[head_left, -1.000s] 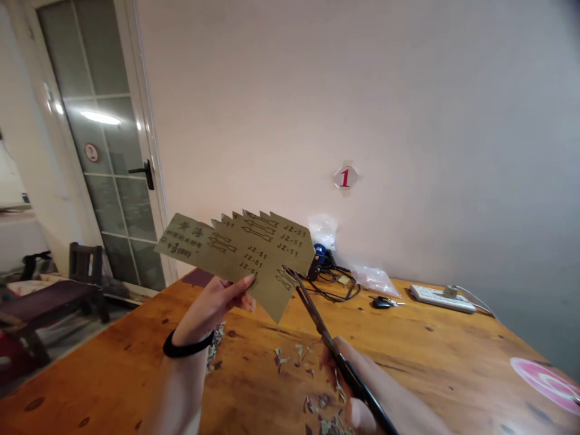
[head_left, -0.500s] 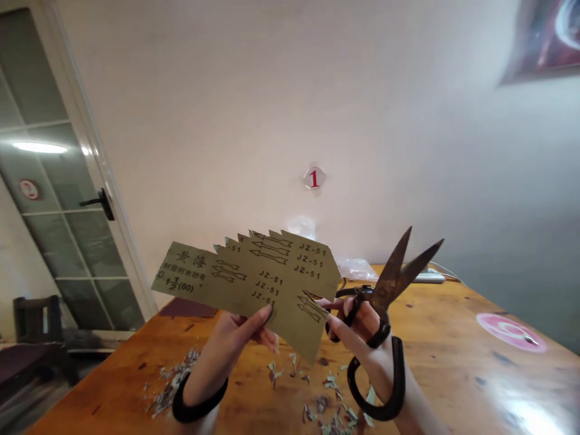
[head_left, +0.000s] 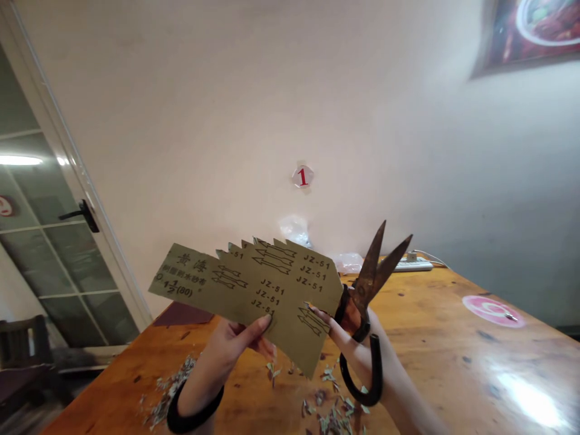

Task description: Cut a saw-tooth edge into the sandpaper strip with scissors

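A khaki sandpaper sheet (head_left: 285, 302) with printed arrows and "JZ-51" marks is held up over the table; its upper edge is jagged. My left hand (head_left: 238, 341) pinches the lower edge, thumb on the printed face. At the sheet's right side is my right hand (head_left: 356, 338), with a finger on the printed face near the lower arrows. Dark-handled scissors (head_left: 362, 290) hang on that hand, their rusty blades apart and pointing up, clear of the sheet.
Small clippings (head_left: 335, 417) lie on the wooden table (head_left: 430, 344) below the sheet, and a grey pile of scraps (head_left: 170, 389) sits left. Farther back are clear plastic bags (head_left: 294, 229), a power strip (head_left: 412, 264) and a pink round sticker (head_left: 493, 311).
The view has turned slightly right. The scissors and my right hand have shifted left, closer to the sheet, and the right fingers now reach farther over its printed face.
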Motion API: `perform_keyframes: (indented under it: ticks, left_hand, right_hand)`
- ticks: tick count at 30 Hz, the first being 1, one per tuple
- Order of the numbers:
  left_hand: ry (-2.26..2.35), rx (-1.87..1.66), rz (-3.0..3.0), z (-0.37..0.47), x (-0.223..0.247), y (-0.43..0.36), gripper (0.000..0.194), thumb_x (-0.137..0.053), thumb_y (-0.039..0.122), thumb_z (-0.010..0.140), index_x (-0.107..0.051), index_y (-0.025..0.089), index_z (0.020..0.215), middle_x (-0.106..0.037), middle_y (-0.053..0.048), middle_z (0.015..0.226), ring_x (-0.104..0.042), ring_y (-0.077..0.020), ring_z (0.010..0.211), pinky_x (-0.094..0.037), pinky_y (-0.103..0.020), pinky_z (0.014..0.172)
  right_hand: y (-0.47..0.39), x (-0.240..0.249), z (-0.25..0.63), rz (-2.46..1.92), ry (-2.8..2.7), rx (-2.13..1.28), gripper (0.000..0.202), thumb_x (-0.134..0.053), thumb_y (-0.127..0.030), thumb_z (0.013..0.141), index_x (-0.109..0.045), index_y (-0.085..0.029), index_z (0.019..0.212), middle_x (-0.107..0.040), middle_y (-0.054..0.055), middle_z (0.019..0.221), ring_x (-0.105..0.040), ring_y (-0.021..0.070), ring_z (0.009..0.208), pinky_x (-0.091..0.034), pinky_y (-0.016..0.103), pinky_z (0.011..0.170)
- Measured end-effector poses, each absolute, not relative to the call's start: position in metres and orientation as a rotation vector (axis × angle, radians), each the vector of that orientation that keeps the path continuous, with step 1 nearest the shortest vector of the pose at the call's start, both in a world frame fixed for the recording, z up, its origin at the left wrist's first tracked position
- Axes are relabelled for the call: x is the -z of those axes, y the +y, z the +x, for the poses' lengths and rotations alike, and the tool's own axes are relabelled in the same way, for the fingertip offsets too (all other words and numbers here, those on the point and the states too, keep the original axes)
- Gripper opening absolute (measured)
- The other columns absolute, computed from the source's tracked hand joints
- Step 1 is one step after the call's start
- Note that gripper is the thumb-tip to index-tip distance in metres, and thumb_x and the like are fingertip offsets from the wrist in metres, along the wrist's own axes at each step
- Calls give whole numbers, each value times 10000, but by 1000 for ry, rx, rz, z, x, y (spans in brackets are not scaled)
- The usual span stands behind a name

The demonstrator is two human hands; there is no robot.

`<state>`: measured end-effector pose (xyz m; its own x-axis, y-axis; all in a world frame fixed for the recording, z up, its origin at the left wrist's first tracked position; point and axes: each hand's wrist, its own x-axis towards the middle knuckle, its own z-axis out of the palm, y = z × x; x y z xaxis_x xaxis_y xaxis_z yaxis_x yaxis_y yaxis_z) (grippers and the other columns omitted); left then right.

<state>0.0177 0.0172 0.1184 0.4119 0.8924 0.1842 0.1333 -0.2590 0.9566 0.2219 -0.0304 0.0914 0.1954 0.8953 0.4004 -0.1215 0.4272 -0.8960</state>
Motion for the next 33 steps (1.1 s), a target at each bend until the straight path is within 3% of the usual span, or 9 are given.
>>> perform_keyframes:
  ticks: [4,8,13,16,21,27,31,33]
  left_hand:
    - [959,-991,1717,17,-122,14,574,-735,732,665,-695,201,451,-686,-59,464,-652,-181,458,-555,-278,530]
    - [954,-975,1718,15,-122,16,579,-723,721,693,-697,201,439,-675,-54,459,-638,-175,474,-548,-283,564]
    - [873,-972,1611,17,-121,19,587,-777,718,629,-650,196,391,-605,-30,389,-567,-139,406,-497,-252,488]
    - [856,-951,1545,16,-122,16,579,-800,689,626,-635,195,374,-569,-22,357,-523,-118,375,-465,-237,458]
    - [833,-856,1464,12,-120,17,541,-805,632,667,-652,203,376,-535,-25,328,-466,-93,325,-429,-230,408]
    - [774,-907,1291,25,-108,23,487,-885,563,597,-647,183,407,-533,-1,341,-449,-53,322,-408,-163,369]
    - [745,-978,1125,32,-110,22,533,-927,504,559,-547,169,395,-502,37,340,-460,-26,334,-404,-104,370]
    - [742,-995,1050,34,-113,20,493,-959,462,510,-569,166,449,-485,66,334,-448,-20,322,-400,-99,359]
  right_hand:
    - [-31,-89,225,-842,-1239,-767,374,-710,-509,826,-620,-218,1042,-741,135,1071,-692,334,1007,-547,537,942]
    - [-33,-86,223,-818,-1256,-675,373,-684,-514,854,-613,-222,1074,-757,118,1030,-720,313,922,-584,499,892]
    - [-37,-91,223,-732,-1321,-633,364,-654,-473,910,-607,-219,1166,-739,142,1160,-687,323,1105,-568,446,959]
    - [-40,-94,225,-749,-1368,-616,346,-628,-427,922,-591,-222,1199,-733,124,1168,-682,308,1101,-571,426,935]
    - [-40,-89,232,-920,-1400,-505,203,-588,-382,910,-603,-215,1025,-741,66,955,-684,254,881,-568,372,764]
    - [-33,-88,241,-1004,-1418,-403,142,-595,-358,875,-544,-228,847,-624,-3,710,-556,171,607,-468,304,573]
    - [-36,-98,241,-968,-1356,-503,258,-624,-399,822,-438,-259,711,-713,52,811,-577,194,664,-444,318,590]
    - [-38,-102,241,-981,-1325,-539,282,-621,-422,805,-419,-261,692,-745,83,871,-565,201,670,-435,328,594]
